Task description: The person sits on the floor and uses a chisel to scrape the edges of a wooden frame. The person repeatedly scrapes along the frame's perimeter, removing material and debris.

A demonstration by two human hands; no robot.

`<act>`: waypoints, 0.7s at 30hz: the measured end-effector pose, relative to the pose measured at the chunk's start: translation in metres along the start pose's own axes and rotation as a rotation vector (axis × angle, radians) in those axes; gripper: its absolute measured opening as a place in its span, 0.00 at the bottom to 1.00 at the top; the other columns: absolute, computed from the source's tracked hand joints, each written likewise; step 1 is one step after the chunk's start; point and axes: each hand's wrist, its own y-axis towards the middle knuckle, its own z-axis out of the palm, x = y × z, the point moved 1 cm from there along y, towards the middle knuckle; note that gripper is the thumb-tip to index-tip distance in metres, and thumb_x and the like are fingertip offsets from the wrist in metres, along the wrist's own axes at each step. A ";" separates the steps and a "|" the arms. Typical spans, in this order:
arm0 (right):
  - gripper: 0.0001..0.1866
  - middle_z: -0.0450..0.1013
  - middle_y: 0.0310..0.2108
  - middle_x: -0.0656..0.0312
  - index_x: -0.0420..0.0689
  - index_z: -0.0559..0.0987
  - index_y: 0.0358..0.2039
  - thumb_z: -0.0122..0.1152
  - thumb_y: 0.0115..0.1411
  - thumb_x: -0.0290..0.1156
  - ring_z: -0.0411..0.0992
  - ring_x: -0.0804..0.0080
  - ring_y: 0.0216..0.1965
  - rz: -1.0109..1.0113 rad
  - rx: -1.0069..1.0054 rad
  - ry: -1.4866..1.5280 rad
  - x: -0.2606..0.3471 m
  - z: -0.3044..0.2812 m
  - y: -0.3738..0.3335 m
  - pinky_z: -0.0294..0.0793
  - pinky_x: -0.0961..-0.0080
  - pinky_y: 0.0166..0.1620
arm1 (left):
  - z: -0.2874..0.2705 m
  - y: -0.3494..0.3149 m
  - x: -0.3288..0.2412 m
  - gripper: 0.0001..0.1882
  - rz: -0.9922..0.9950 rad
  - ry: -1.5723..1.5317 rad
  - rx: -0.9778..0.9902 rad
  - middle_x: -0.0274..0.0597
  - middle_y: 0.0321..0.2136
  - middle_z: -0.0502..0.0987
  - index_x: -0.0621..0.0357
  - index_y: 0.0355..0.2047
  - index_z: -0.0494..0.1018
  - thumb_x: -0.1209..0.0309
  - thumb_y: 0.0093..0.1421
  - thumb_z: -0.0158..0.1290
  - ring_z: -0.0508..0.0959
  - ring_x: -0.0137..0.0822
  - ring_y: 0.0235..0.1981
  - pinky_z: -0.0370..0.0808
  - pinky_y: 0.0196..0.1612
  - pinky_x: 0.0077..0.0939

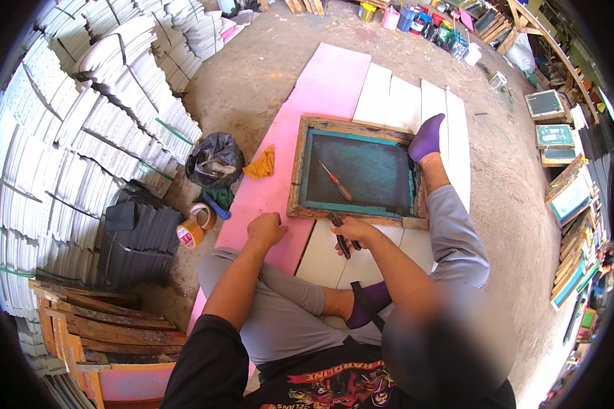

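Note:
A wooden screen-printing frame [296, 170] with a dark teal mesh lies in front of me. On its mesh rests a screwdriver [336, 181] with a reddish handle. My right hand [359, 234] grips black-handled pliers [335, 219], whose head is at the frame's near edge. To the left, by the frame's near left corner, my left hand [267, 230] is closed over the pink board [280, 153]. Its curled fingers hide whatever they may hold. My purple-socked foot [426, 140] presses against the frame's far right corner.
A black plastic bag [215, 161], an orange cloth [260, 163] and tape rolls [191, 234] lie left. Tall stacks of white sheets [68, 136] fill the left side. More frames [556, 144] line the right, and paint containers [416, 24] stand at the back.

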 end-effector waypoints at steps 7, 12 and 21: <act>0.20 0.78 0.28 0.40 0.27 0.74 0.37 0.60 0.68 0.38 0.82 0.48 0.27 0.102 0.079 0.012 0.008 -0.014 0.011 0.80 0.54 0.22 | 0.000 0.003 0.003 0.22 -0.005 -0.025 -0.002 0.47 0.40 0.85 0.53 0.43 0.83 0.50 0.58 0.63 0.85 0.48 0.44 0.81 0.45 0.47; 0.19 0.79 0.29 0.39 0.27 0.75 0.38 0.62 0.66 0.36 0.82 0.49 0.26 0.178 0.097 -0.043 0.022 -0.026 0.008 0.81 0.51 0.23 | -0.001 0.005 0.000 0.19 -0.008 -0.025 0.002 0.47 0.40 0.85 0.51 0.42 0.84 0.51 0.58 0.63 0.85 0.48 0.44 0.81 0.45 0.47; 0.14 0.77 0.22 0.45 0.28 0.76 0.32 0.56 0.62 0.30 0.78 0.56 0.18 -0.032 -0.306 -0.253 0.003 0.021 0.003 0.77 0.53 0.22 | -0.004 0.011 -0.005 0.18 0.014 -0.115 -0.013 0.47 0.39 0.85 0.50 0.41 0.84 0.52 0.59 0.62 0.85 0.50 0.43 0.81 0.45 0.48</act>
